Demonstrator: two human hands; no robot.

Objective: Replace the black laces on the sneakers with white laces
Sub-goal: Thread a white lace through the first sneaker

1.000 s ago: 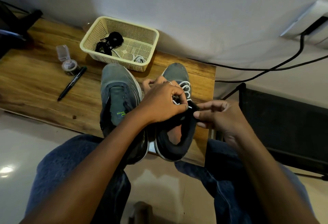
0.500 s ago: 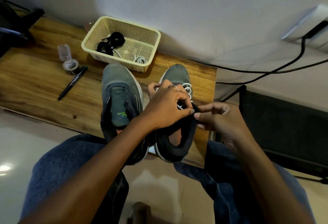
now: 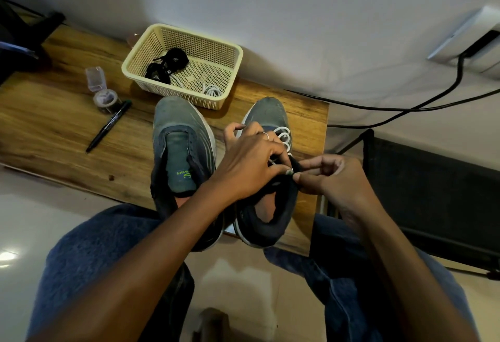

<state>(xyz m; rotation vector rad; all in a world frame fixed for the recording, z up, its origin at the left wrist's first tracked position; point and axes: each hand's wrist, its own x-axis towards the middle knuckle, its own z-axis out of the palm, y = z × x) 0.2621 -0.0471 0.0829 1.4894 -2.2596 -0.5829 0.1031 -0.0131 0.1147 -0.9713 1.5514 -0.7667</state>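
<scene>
Both hands are working at the top eyelets of the right sneaker (image 3: 266, 114), which is sitting on the wooden table (image 3: 62, 125) with its heel hanging over the near edge. My left forearm is crossing in from lower left, passing over the heel of the left sneaker (image 3: 177, 136). My left hand (image 3: 250, 163) is lying knuckles-up over the right sneaker's tongue, fingers curled down, thumb and forefinger pinching at the shoe's right eyelet edge. My right hand (image 3: 331, 176) is coming in from the right, wrist bent, fingers curled, thumb and forefinger pinching toward the same spot, tips almost touching my left thumb. I think both are gripping the end of the white lace (image 3: 282, 136) there, but the tip itself is mostly hidden behind my fingers. The white lace is showing as several loops across the right sneaker's lower eyelets, just beyond my left knuckles. The left sneaker is sitting beside it, unlaced, tongue exposed. The cream basket (image 3: 227, 46) is standing behind both toes, holding the black laces (image 3: 169, 64) bundled at its left and another white lace (image 3: 212, 90) coiled at its near right corner. A black marker (image 3: 109, 126) and a small clear container (image 3: 104, 96) are lying left of the shoes.
</scene>
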